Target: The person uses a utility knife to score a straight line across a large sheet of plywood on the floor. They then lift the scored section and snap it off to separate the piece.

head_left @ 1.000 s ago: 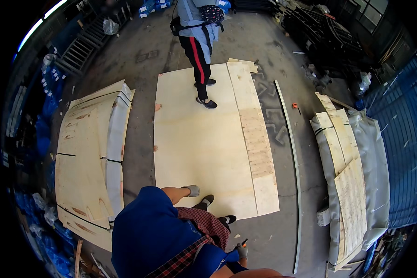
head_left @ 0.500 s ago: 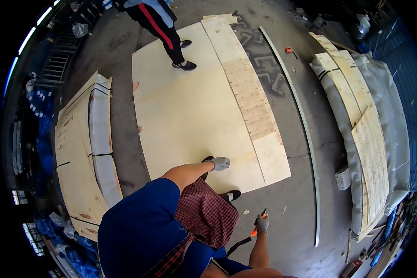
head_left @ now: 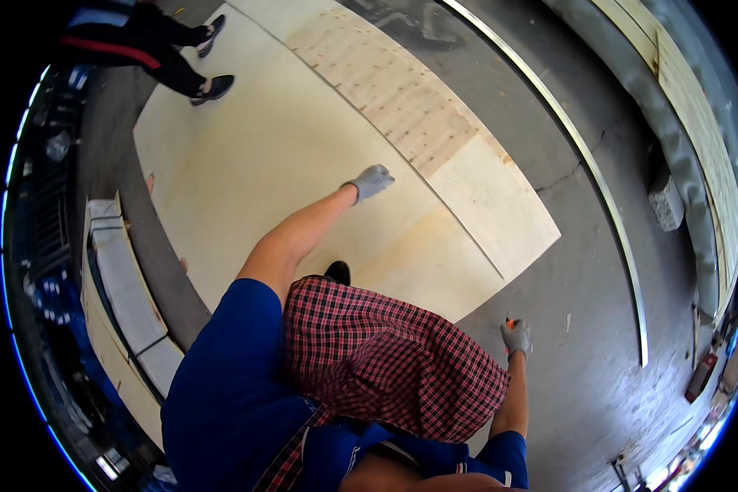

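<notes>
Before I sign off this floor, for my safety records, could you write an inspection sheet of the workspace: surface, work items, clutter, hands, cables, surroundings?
Surface: grey floor, bearing a large pale wooden sheet.
Work items: narrower wooden strip along the sheet's right side; orange tool, detail too small to tell.
Clutter: long, thin bar on the floor; grey block beside the right stack.
Hands: gloved left hand above the sheet, grip unclear; gloved right hand holding the orange tool.
Cables: nothing seen.
Surroundings: co-worker at upper left; strapped stack at left.
</notes>
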Action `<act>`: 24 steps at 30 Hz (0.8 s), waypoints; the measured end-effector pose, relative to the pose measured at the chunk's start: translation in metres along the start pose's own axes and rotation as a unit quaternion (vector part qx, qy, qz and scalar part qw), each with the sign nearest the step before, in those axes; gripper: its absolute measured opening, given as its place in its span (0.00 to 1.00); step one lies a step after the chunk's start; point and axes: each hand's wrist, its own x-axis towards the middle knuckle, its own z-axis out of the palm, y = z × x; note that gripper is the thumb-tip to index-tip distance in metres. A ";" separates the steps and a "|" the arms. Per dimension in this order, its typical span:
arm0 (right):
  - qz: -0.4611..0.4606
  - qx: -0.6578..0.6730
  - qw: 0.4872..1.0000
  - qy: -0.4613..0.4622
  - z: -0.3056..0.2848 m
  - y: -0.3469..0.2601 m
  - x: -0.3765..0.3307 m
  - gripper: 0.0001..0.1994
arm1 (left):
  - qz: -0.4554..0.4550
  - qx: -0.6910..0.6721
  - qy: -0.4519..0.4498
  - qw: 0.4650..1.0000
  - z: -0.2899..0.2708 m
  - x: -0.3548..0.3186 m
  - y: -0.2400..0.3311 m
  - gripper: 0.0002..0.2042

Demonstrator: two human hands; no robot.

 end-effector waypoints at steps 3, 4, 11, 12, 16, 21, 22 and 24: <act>-0.035 0.146 0.980 0.130 -0.004 -0.014 0.049 0.27 | -0.086 -0.211 0.036 0.973 0.002 0.047 -0.021 0.17; -0.036 0.200 0.966 0.161 -0.003 -0.016 0.072 0.26 | -0.102 -0.242 0.059 0.963 0.003 0.060 -0.018 0.16; 0.057 0.386 0.899 0.200 -0.004 -0.039 0.199 0.25 | -0.106 -0.429 0.124 0.888 0.020 0.093 0.009 0.16; 0.073 0.348 0.910 0.214 -0.002 -0.041 0.201 0.25 | -0.117 -0.449 0.127 0.877 0.026 0.091 0.016 0.16; 0.054 0.333 0.913 0.230 -0.008 -0.064 0.186 0.24 | -0.128 -0.451 0.081 0.880 0.030 0.088 0.017 0.20; -0.171 0.150 0.921 0.316 -0.055 -0.121 0.193 0.25 | 0.021 -0.333 0.013 0.943 0.036 0.099 0.002 0.23; -0.186 0.120 0.932 0.286 -0.068 -0.139 0.196 0.26 | 0.049 -0.304 0.005 0.951 0.034 0.103 -0.013 0.24; -0.207 0.074 0.943 0.249 -0.077 -0.151 0.214 0.28 | 0.178 -0.085 0.002 0.980 0.038 0.105 -0.006 0.27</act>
